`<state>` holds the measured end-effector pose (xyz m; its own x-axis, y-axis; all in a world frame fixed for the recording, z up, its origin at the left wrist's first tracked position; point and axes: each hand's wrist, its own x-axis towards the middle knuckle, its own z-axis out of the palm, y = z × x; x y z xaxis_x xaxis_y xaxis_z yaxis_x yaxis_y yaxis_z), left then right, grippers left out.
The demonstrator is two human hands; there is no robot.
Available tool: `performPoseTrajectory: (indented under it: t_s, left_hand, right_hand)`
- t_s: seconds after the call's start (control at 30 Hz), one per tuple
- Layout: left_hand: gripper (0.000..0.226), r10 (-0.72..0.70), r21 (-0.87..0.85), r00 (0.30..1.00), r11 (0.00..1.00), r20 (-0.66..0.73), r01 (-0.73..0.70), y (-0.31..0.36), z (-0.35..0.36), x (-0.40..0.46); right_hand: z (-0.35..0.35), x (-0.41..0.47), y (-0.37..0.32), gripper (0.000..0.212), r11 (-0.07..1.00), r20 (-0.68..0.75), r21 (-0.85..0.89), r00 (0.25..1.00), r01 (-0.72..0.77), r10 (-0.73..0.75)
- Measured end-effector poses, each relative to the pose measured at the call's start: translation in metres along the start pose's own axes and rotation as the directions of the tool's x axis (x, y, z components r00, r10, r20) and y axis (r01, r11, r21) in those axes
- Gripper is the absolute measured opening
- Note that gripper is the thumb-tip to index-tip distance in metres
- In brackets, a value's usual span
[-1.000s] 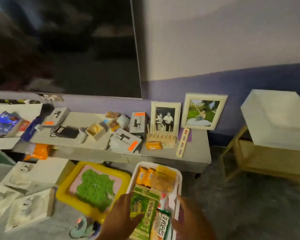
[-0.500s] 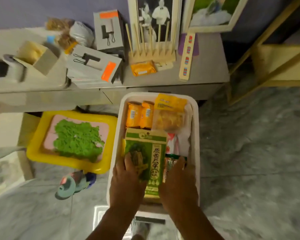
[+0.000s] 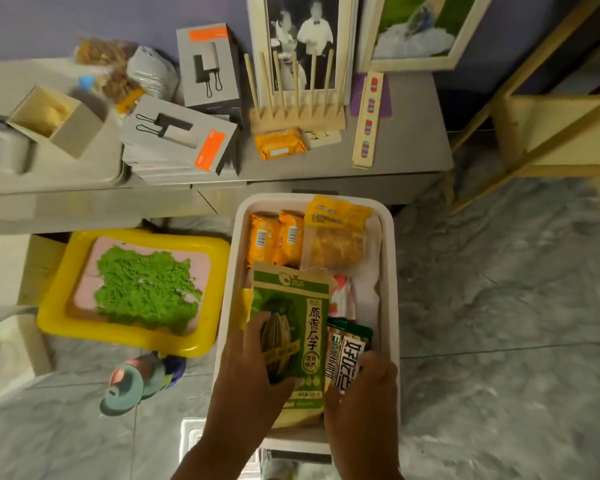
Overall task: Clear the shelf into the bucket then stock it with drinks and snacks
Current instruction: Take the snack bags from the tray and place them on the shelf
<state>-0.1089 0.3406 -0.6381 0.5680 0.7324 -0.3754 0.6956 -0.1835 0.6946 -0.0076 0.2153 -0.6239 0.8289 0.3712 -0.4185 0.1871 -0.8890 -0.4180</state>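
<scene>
A white bin (image 3: pixel 390 271) stands on the floor below the grey shelf (image 3: pixel 395 161) and holds snack packets. My left hand (image 3: pixel 253 379) grips a green sunflower-seed packet (image 3: pixel 302 306) that lies on top of the others, thumb across its front. My right hand (image 3: pixel 361 403) pinches a smaller green and white packet (image 3: pixel 347 351) beside it. Two orange packets (image 3: pixel 278 240) and a yellow bag of pastries (image 3: pixel 336 237) lie at the bin's far end. On the shelf sit an orange snack packet (image 3: pixel 279 145), grey power-bank boxes (image 3: pixel 184 140), a wooden rack (image 3: pixel 297 116) and two framed photos (image 3: pixel 302 39).
A yellow tray (image 3: pixel 59 296) with green sand lies on the floor left of the bin, a teal toy (image 3: pixel 132 382) in front of it. A wooden side table (image 3: pixel 551 133) stands at the right. An open small box (image 3: pixel 59 119) and snack bags (image 3: pixel 118 71) sit on the shelf's left.
My view has dropped from the wall and shelf down onto the bin. Both hands stay on the packets at the bin's near end; my right hand has closed on the small packet.
</scene>
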Motion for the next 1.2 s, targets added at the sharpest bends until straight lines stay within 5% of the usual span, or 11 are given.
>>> performPoseTrajectory:
  t_s: [0.4,0.57,0.7,0.97,1.2]
  left_hand:
    - [0.103,0.105,-0.086,0.994,0.991,0.039,-0.101,-0.005,-0.016,-0.004]
    - [0.103,0.094,-0.066,0.995,0.993,-0.027,-0.095,-0.01,-0.031,-0.004]
    - [0.103,0.077,-0.08,0.993,0.993,-0.087,-0.084,-0.012,-0.042,0.001]
    - [0.101,0.105,-0.188,0.99,0.975,-0.096,-0.122,0.019,-0.072,0.008]
    - [0.1,0.194,-0.311,0.973,0.923,-0.128,-0.225,0.111,-0.122,0.008]
  right_hand:
    - [0.006,-0.003,0.01,0.068,0.981,-0.092,0.157,0.991,0.111,-0.097]
    - [0.007,0.001,0.007,0.088,0.957,0.009,-0.01,0.958,0.288,-0.288]
    - [0.007,0.004,0.011,0.098,0.964,0.091,-0.027,0.961,0.263,-0.26]
    - [-0.038,0.017,0.012,0.094,0.9,0.089,0.359,0.95,0.249,-0.298]
    - [-0.171,0.027,-0.016,0.099,0.737,-0.107,0.597,0.942,0.317,-0.318]
